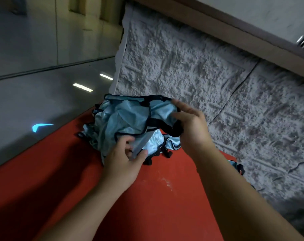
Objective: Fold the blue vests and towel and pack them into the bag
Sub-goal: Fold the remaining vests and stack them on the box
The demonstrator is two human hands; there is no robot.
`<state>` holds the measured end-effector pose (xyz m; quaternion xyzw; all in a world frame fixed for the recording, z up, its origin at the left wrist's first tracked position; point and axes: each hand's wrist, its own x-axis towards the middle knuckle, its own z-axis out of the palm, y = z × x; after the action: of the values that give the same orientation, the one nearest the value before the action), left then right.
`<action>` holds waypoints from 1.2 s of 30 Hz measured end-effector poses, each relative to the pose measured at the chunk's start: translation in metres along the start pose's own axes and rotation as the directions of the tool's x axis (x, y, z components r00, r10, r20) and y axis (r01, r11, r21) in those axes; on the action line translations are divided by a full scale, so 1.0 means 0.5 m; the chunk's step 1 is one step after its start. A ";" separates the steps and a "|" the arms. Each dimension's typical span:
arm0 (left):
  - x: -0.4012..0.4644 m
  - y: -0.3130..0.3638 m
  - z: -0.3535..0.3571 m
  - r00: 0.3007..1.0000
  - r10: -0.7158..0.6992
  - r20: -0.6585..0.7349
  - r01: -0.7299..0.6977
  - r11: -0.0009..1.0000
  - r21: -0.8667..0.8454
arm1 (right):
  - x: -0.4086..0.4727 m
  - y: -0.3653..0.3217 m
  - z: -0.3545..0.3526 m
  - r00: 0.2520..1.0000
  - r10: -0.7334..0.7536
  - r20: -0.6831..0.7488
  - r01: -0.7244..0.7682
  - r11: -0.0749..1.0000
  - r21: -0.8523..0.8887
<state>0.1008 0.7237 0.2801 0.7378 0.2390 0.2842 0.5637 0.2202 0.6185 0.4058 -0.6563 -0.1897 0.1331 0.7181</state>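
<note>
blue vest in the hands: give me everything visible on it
The blue vest is shiny light-blue fabric, satin-like, edged in black trim with black straps. It is crumpled and unfolded, bunched in a heap at the far end of the red table, partly lifted. The right hand grips its upper edge and a black strap; the left hand pinches a grey strip at its lower edge. More blue fabric lies under and beside it, so how many vests are there is unclear.

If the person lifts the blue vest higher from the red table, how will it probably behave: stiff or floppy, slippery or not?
Probably floppy: the blue vest lies crumpled in soft folds on the red table. Its sheen suggests smooth fabric that may slide in the left hand. The black straps gripped by the right hand would likely dangle and snag.
</note>
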 end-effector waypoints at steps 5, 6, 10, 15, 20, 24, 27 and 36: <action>-0.019 0.065 -0.004 0.967 0.203 0.156 -0.183 0.974 -0.137 | -0.132 -0.097 -0.024 0.994 -0.100 0.045 0.090 0.976 0.198; -0.032 0.079 -0.002 0.958 0.227 0.172 -0.203 0.968 -0.148 | -0.172 -0.114 -0.042 0.991 -0.136 0.005 0.132 0.969 0.207; -0.034 0.055 -0.008 0.990 0.049 0.136 -0.030 0.991 -0.133 | -0.273 -0.109 -0.114 0.940 -0.157 -0.302 0.216 0.961 0.173; -0.065 0.011 -0.004 0.988 -0.101 0.120 0.096 0.994 0.047 | -0.405 0.029 -0.220 0.816 0.022 -0.578 0.050 0.993 0.108; -0.120 -0.024 0.011 0.927 -0.171 0.333 0.011 0.902 0.432 | -0.463 0.167 -0.273 0.735 0.251 -0.630 -0.153 0.967 0.206; -0.168 -0.037 0.061 0.787 -0.124 0.604 -0.309 0.768 0.561 | -0.471 0.177 -0.297 0.726 0.344 -0.596 -0.190 0.933 0.307; -0.173 -0.048 0.084 0.754 -0.156 0.638 -0.398 0.664 0.633 | -0.462 0.144 -0.345 0.679 0.304 -0.668 -0.141 0.947 0.288; -0.266 0.005 0.176 0.685 0.104 0.721 -0.393 0.886 0.246 | -0.464 0.204 -0.444 0.694 0.050 -0.718 -0.360 0.888 -0.287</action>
<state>0.0652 0.5725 0.2449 0.9102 -0.0419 0.0123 0.4118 0.1183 0.3290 0.2669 -0.8089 0.1458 -0.0832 0.5635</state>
